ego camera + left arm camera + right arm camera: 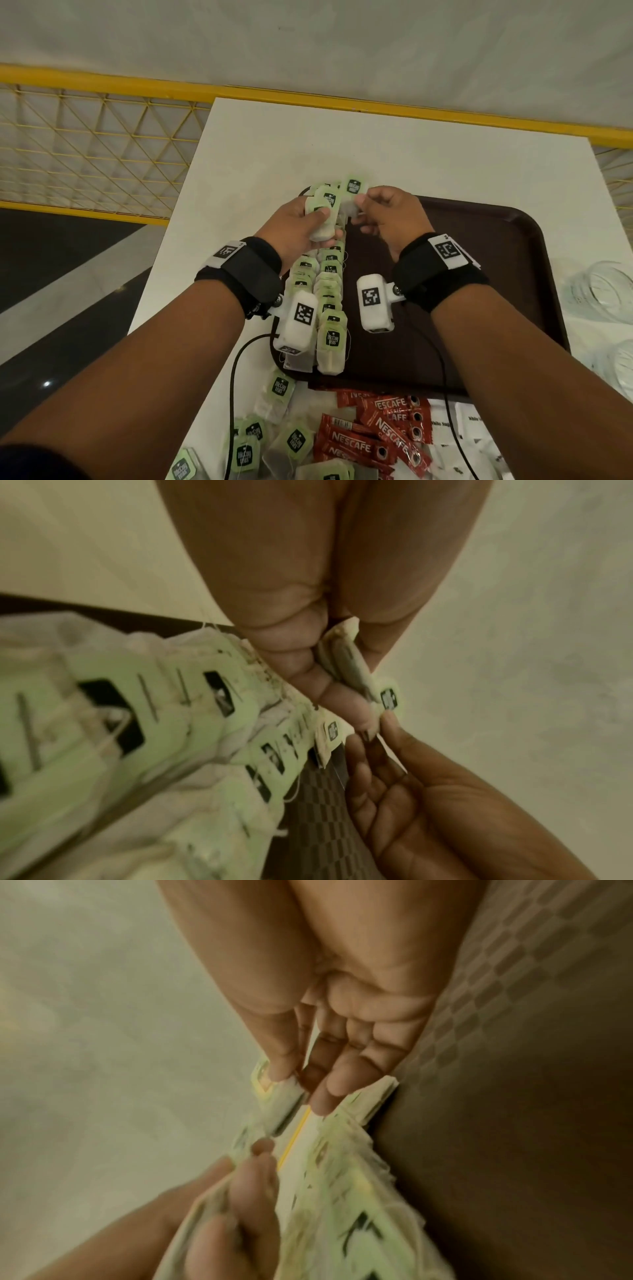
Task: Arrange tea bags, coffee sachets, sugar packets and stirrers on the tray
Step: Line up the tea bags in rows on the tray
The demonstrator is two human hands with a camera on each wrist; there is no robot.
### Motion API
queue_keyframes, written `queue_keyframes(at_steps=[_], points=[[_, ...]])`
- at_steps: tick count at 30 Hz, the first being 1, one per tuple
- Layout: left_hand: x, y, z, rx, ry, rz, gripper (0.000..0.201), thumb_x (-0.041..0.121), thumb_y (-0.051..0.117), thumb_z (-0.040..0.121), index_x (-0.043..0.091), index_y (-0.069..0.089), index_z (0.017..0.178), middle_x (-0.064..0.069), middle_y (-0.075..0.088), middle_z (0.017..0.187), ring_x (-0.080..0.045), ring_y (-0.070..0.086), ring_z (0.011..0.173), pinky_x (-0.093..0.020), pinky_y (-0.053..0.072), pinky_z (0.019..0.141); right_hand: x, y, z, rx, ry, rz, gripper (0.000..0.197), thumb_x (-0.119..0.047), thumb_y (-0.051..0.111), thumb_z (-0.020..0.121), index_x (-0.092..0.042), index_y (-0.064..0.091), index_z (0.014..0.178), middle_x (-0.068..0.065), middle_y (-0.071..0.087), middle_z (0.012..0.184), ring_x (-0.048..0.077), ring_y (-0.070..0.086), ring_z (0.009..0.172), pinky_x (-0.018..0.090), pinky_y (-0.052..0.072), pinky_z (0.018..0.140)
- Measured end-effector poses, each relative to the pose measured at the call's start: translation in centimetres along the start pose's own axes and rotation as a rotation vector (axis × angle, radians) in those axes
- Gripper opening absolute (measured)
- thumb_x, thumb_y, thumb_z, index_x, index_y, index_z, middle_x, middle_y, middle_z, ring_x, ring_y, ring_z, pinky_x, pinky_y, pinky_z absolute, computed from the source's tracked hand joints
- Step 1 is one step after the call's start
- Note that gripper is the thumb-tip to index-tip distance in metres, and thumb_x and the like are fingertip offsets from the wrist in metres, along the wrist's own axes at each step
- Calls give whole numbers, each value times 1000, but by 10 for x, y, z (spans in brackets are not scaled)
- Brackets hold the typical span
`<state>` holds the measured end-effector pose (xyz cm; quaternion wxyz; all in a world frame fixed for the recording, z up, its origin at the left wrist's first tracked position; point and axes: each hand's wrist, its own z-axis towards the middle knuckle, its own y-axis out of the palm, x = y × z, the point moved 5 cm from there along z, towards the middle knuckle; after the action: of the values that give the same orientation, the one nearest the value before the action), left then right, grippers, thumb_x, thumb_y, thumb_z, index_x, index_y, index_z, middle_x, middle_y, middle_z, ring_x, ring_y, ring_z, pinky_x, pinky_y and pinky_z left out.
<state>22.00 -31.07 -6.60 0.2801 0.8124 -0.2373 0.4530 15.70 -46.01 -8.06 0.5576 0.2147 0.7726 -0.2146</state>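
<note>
White table point(260, 150), one tray point(513, 274), two hands point(387, 219)

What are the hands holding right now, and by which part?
The left hand grips a small stack of tea bags around its middle, thumb on top. The right hand pinches one tea bag at its lower edge.

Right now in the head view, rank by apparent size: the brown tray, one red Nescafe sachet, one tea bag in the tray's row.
1. Brown tray, far the largest.
2. Nescafe sachet and tea bag: unranked, since they look similar and the sachet lies nearer the camera.
</note>
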Motion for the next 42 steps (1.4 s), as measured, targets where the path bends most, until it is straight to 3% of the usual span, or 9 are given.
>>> queue_keyframes(at_steps=[8, 13, 17, 21, 24, 28, 30, 37, 42], points=[[5, -10, 4, 87, -47, -95, 11, 9, 44, 102, 14, 52, 97, -8, 63, 97, -23, 71, 80, -28, 61, 72, 25, -27, 16, 82, 94, -220, 18, -16, 62, 95, -5, 59, 109, 7, 64, 81, 9, 60, 55, 17, 50, 47], [4, -11, 6, 106, -67, -142, 14, 4, 40, 100, 11, 50, 94, -13, 60, 98, -30, 70, 84, -37, 58, 82, 27, -27, 20, 116, 69, -385, 16, -24, 67, 91, -11, 63, 100, 3, 66, 72, 8, 57, 49, 21, 47, 44], [1, -10, 7, 72, -48, -108, 13, 4, 40, 102, 8, 52, 107, -14, 62, 108, -28, 71, 87, -33, 60, 78, 25, -25, 24, 146, 34, -529, 17, -34, 69, 87, -17, 65, 87, 1, 67, 70, 11, 58, 49, 26, 47, 51], [-4, -9, 6, 15, -10, -27, 19, 7, 43, 103, 9, 53, 118, -15, 63, 117, -24, 73, 90, -31, 60, 78, 26, -25, 27, 190, 22, -635, 25, -44, 69, 84, -20, 61, 79, 0, 68, 81, 21, 66, 73, 34, 55, 71], [-4, -9, 7, 4, 5, 19, 27, 10, 44, 103, 6, 50, 129, -15, 63, 121, -22, 72, 94, -29, 60, 76, 15, -25, 22, 209, -41, -593, 26, -46, 64, 88, -24, 56, 74, 1, 65, 79, 22, 65, 73, 36, 54, 73], [-2, -6, 8, 1, 44, 79, 25, 9, 43, 103, 4, 52, 125, -17, 65, 116, -22, 69, 94, -25, 58, 70, 1, -2, 4, -41, -50, -281, 26, -41, 64, 90, -18, 68, 81, 10, 69, 81, 12, 58, 64, 28, 46, 57], [-2, -4, 9, -3, 59, 100, 26, 7, 43, 103, 1, 53, 126, -16, 65, 110, -21, 69, 89, -26, 59, 73, 1, 7, -1, -109, -51, -208, 20, -33, 67, 90, -13, 70, 92, 5, 67, 78, 9, 58, 65, 21, 45, 54], [-2, -6, 8, 32, 76, 72, 23, 6, 45, 102, 3, 55, 122, -11, 66, 107, -17, 70, 87, -22, 58, 70, 8, -4, 4, -34, -10, -60, 5, -14, 62, 94, -12, 61, 89, 7, 68, 85, 14, 66, 65, 19, 48, 51], [-3, -20, 7, 76, 37, -5, 23, 6, 46, 102, -2, 52, 123, -17, 64, 114, -23, 71, 90, -30, 60, 80, 21, -24, 11, 58, 13, -321, 7, -22, 63, 94, -15, 62, 91, 3, 66, 76, 8, 58, 51, 21, 43, 47]])
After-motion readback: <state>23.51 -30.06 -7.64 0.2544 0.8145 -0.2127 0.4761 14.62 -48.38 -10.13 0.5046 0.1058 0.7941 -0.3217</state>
